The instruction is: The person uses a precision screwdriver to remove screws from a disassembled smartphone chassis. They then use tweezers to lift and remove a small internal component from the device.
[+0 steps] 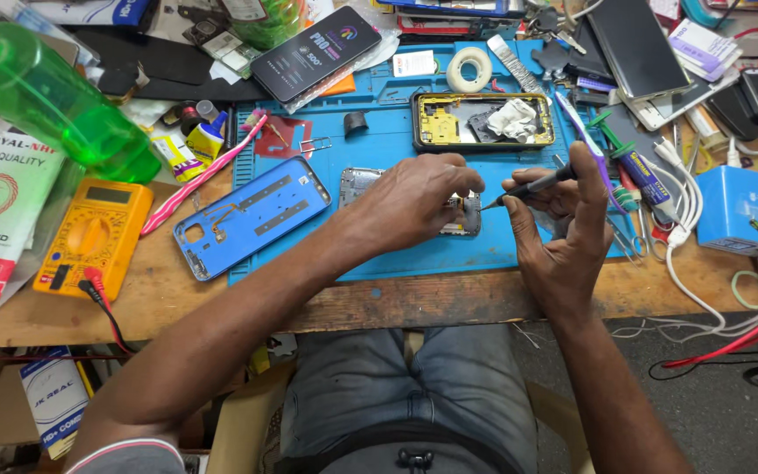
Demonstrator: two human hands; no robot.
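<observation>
My left hand [414, 204] presses down on a grey phone part [357, 183] lying on the blue work mat [379, 140], fingers pinched at its right end. My right hand [563, 224] grips a thin dark screwdriver [532, 184] whose tip points left toward that same end. Most of the phone part is hidden under my left hand. Behind the hands lies an opened phone frame [482, 120] with yellow insides and a crumpled white piece in it. A blue phone back cover [250, 217] rests at the mat's left edge.
A yellow multimeter [91, 237] and a green bottle [50, 96] stand at the left. A pink toothbrush [208, 174], a tape roll [468, 68], a boxed phone [316, 53], screwdrivers [638, 162], white cables [686, 219] and a blue box [747, 211] crowd the wooden bench [396, 298].
</observation>
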